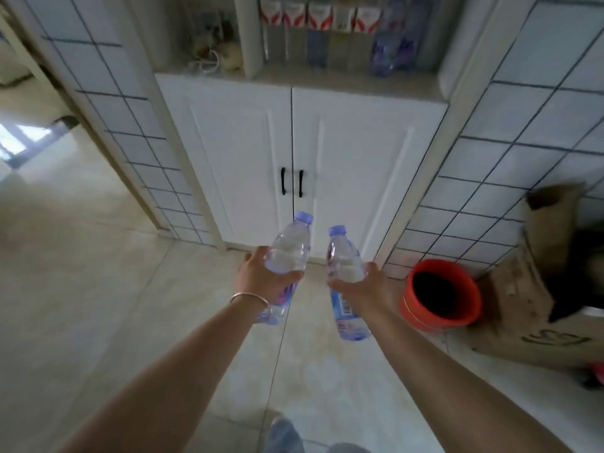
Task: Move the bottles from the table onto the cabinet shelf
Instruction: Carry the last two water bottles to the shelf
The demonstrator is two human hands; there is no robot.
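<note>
My left hand [261, 279] grips a clear water bottle [291, 248] with a purple cap, held out in front of me above the floor. My right hand [362, 289] grips a second clear bottle [343, 256] with a blue label, cap pointing away. Both bottles tilt towards the white cabinet [304, 142]. Above its closed doors lies the open shelf [343, 80], where several bottles with red-and-white labels [313, 31] stand in a row beside a blue-wrapped bottle pack [395, 44]. The table is out of view.
An orange bucket [441, 295] stands on the floor at the right, next to a brown sack [529, 289]. Tiled walls [539, 125] flank the cabinet. A doorway [39, 125] opens at the left. The left shelf compartment [209, 44] holds small clutter.
</note>
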